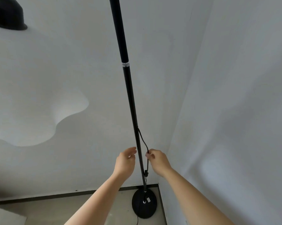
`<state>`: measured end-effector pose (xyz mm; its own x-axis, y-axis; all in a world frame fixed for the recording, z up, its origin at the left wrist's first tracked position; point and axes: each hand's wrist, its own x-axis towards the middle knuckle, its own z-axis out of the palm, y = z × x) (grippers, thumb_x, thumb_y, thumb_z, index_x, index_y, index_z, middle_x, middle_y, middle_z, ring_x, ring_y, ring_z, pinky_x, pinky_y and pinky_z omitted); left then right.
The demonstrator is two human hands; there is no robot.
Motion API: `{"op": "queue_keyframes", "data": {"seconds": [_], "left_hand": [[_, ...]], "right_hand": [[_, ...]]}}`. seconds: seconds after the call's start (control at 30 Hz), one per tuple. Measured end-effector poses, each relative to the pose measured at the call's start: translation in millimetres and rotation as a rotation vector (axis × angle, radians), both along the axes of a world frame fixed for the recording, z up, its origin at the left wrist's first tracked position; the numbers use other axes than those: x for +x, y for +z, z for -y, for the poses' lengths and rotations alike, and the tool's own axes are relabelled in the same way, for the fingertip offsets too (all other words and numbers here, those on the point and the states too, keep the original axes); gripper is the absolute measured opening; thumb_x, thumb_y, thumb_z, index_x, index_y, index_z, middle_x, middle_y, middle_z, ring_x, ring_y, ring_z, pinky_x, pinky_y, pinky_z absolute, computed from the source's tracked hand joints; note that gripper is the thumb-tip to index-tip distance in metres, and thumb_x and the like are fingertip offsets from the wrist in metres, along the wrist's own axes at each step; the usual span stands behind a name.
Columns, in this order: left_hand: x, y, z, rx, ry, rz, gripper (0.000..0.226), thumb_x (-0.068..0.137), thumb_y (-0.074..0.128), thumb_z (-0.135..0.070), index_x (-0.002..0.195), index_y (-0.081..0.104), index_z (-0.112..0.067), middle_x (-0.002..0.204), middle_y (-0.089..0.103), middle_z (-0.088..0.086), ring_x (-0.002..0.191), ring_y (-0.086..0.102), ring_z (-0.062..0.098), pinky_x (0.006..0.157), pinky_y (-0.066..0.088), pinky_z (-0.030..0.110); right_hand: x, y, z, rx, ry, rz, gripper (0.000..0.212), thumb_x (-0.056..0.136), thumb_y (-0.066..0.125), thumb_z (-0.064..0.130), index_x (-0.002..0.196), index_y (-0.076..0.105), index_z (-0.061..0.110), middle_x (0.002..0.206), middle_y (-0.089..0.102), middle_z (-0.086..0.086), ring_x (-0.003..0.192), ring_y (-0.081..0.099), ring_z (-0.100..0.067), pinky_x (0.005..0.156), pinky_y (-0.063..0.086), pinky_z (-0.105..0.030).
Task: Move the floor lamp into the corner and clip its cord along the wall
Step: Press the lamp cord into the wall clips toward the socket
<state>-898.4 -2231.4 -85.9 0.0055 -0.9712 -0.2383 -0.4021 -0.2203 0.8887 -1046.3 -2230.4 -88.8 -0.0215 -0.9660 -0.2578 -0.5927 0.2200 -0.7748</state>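
A black floor lamp stands in the room's corner, its thin pole (129, 88) rising from a round black base (144, 203) on the floor. A black cord (142, 138) hangs in a loop beside the lower pole, with a small black clip or switch (146, 172) on it further down. My right hand (158, 160) pinches this cord just right of the pole. My left hand (126, 160) hovers with fingers apart just left of the pole, not clearly touching it. The cord trails off the base toward the bottom edge.
White walls meet in a corner (177, 127) right behind the lamp. A dark skirting strip (72, 194) runs along the floor. The lamp's black shade (7, 15) shows at the top left. A white object's corner (5, 215) sits at the bottom left.
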Motion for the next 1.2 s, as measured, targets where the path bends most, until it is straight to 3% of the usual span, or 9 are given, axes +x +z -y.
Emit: {"op": "queue_keyframes", "data": {"seconds": [0.17,0.33,0.43,0.53,0.67,0.8,0.93,1.03,1.2], "left_hand": [[-15,-37,-15,0.209,-0.149,0.165,0.048,0.092,0.045,-0.004,0.139,0.044,-0.013,0.140,0.052,0.007,0.125,0.052,0.024,0.096,0.045,0.027],[-49,-59,-31,0.268,-0.422,0.243,0.055,0.092,0.052,-0.027,0.143,0.033,-0.023,0.143,0.047,0.005,0.116,0.056,0.023,0.086,0.045,0.025],[-60,-61,-36,0.150,-0.371,0.207,0.027,0.099,0.034,-0.030,0.117,0.054,-0.023,0.114,0.062,0.003,0.092,0.060,0.016,0.080,0.046,0.027],[-63,-55,-37,0.053,-0.325,0.142,0.028,0.100,0.029,-0.031,0.093,0.054,-0.020,0.099,0.067,-0.004,0.080,0.057,0.009,0.066,0.044,0.021],[-57,-42,-44,0.030,-0.276,-0.038,0.033,0.098,0.031,-0.040,0.081,0.053,-0.021,0.074,0.074,-0.012,0.068,0.066,0.005,0.060,0.050,0.022],[-50,-30,-49,0.013,-0.276,-0.196,0.039,0.099,0.032,-0.039,0.076,0.050,-0.013,0.075,0.076,0.001,0.067,0.069,0.027,0.072,0.056,0.045],[-40,-22,-47,0.033,-0.192,-0.293,0.037,0.097,0.037,-0.037,0.069,0.044,-0.014,0.072,0.072,0.018,0.061,0.065,0.035,0.076,0.052,0.053],[-30,-25,-45,0.002,-0.153,-0.317,0.037,0.098,0.035,-0.037,0.072,0.042,-0.011,0.065,0.066,0.015,0.056,0.061,0.030,0.073,0.052,0.047],[-16,-53,-45,0.083,-0.242,-0.463,0.017,0.095,0.046,-0.036,0.097,0.052,-0.019,0.088,0.070,0.010,0.060,0.067,0.018,0.071,0.058,0.035]], "right_hand": [[-22,19,-3,0.000,-0.233,0.282,0.022,0.097,0.043,0.017,0.084,0.058,0.008,0.080,0.068,-0.014,0.062,0.063,-0.019,0.054,0.051,-0.020],[-36,47,-8,0.060,-0.309,0.540,0.023,0.097,0.045,0.014,0.084,0.062,0.005,0.069,0.068,-0.009,0.055,0.065,-0.019,0.051,0.055,-0.025],[-45,53,-13,0.128,-0.352,0.709,0.019,0.095,0.048,0.012,0.086,0.063,0.003,0.066,0.069,-0.009,0.053,0.066,-0.020,0.053,0.057,-0.028],[-54,50,-20,0.129,-0.387,0.836,0.024,0.097,0.048,0.020,0.092,0.064,0.004,0.064,0.071,-0.009,0.057,0.068,-0.022,0.053,0.057,-0.029],[-60,25,-42,0.159,-0.429,0.683,0.035,0.099,0.039,0.032,0.101,0.064,0.008,0.080,0.074,-0.006,0.078,0.071,-0.022,0.074,0.055,-0.033],[-43,-11,-74,0.287,-0.390,0.454,0.044,0.100,0.030,0.036,0.094,0.069,0.015,0.101,0.073,-0.003,0.096,0.063,-0.016,0.086,0.042,-0.035],[-20,-35,-106,0.318,-0.465,0.416,0.064,0.102,0.023,0.037,0.067,0.069,0.009,0.083,0.073,-0.012,0.087,0.065,-0.015,0.093,0.027,-0.027],[-8,-50,-129,0.251,-0.586,0.384,0.067,0.101,0.027,0.034,0.047,0.056,0.009,0.058,0.060,-0.007,0.063,0.057,-0.010,0.082,0.031,-0.021],[12,-74,-144,-0.028,-0.768,0.425,0.050,0.098,0.042,0.030,0.051,0.035,0.012,0.052,0.031,-0.004,0.049,0.029,-0.015,0.056,0.027,-0.027]]}}
